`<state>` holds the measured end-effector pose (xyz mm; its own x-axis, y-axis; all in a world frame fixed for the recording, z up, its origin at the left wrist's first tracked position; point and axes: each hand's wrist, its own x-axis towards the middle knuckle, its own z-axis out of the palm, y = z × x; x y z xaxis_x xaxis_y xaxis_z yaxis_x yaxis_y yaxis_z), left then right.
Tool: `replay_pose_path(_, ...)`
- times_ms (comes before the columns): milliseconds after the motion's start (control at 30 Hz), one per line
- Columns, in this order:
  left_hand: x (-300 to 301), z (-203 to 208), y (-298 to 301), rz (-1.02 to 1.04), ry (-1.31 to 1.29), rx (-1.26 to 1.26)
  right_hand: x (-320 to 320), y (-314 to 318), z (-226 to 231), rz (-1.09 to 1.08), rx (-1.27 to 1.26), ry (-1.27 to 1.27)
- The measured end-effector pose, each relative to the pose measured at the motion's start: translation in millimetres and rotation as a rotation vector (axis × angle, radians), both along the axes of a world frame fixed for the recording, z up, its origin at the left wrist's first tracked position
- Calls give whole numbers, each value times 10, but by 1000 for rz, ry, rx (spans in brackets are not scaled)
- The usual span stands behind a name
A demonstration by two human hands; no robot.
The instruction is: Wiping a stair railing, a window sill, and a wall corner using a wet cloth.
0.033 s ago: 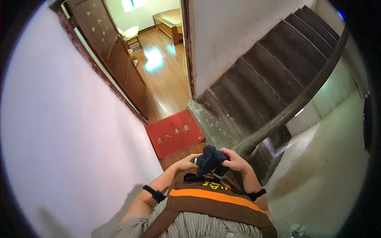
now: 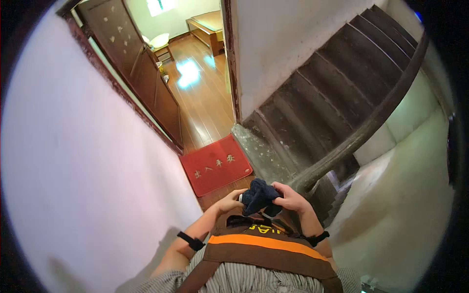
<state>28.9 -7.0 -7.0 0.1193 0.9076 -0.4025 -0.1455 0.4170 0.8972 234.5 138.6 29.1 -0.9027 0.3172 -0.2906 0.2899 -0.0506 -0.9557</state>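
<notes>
A bunched dark navy piece of knitted cloth point(image 2: 260, 196) with a white edge on its left side is held in front of my chest. My left hand point(image 2: 228, 201) grips its left side, thumb and fingers closed near the white edge. From the right, my right hand point(image 2: 290, 197) pinches the cloth between thumb and fingers. Folds hide its full shape, so whether it is one piece or a pair is unclear. Below it hangs my brown apron point(image 2: 234, 253) with an orange stripe. A black strap circles each forearm.
Ahead lies a red doormat point(image 2: 216, 165) before an open brown door point(image 2: 132, 63). Beyond are a wooden floor, a stool point(image 2: 160, 43) and a wooden bed frame point(image 2: 207, 30). Dark stairs point(image 2: 332, 83) with a curved handrail point(image 2: 364, 136) climb at right. A white wall point(image 2: 93, 161) stands close at left.
</notes>
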Motion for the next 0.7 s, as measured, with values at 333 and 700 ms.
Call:
replay_pose_path(333, -1269, -320, 524, 417, -612, 125, -1207, 926, 168, 176, 162, -38)
replay_pose_path(700, -1833, 189, 1759, 331, -241, 197, -1437, 2082, -50, 93, 102, 166)
